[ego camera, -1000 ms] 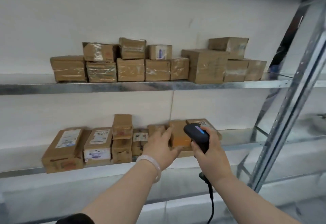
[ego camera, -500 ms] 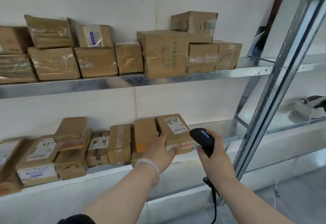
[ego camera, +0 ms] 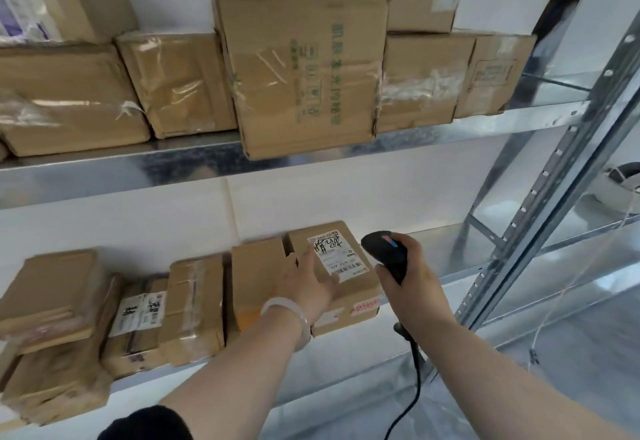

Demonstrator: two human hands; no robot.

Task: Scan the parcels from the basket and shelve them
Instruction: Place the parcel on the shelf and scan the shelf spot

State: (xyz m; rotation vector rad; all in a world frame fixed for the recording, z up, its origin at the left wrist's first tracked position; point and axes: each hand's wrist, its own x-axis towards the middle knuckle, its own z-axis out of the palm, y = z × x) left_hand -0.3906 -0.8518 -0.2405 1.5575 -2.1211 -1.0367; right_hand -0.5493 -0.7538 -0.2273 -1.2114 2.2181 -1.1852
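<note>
Parcels filled both shelves in the head view, and the parcel (ego camera: 349, 296) I was dealing with sat at the right end of the row on the lower shelf (ego camera: 433, 287), its white label (ego camera: 337, 256) facing up. My left hand (ego camera: 308, 283) lay flat on its top with the fingers spread loosely — resting there, not gripping — and the fingertips reached the label's edge. A pale bracelet (ego camera: 289, 315) circled that wrist. My right hand (ego camera: 412, 278) was wrapped around the black scanner (ego camera: 386, 254), just beside the parcel's right side, with its cord (ego camera: 412, 380) hanging down below my wrist. To the left, other brown boxes (ego camera: 194, 304) stood packed close together. On the upper shelf (ego camera: 450, 134), a big box (ego camera: 304, 65) stuck out a little past the front edge — smaller ones crowded on both sides of it.
</note>
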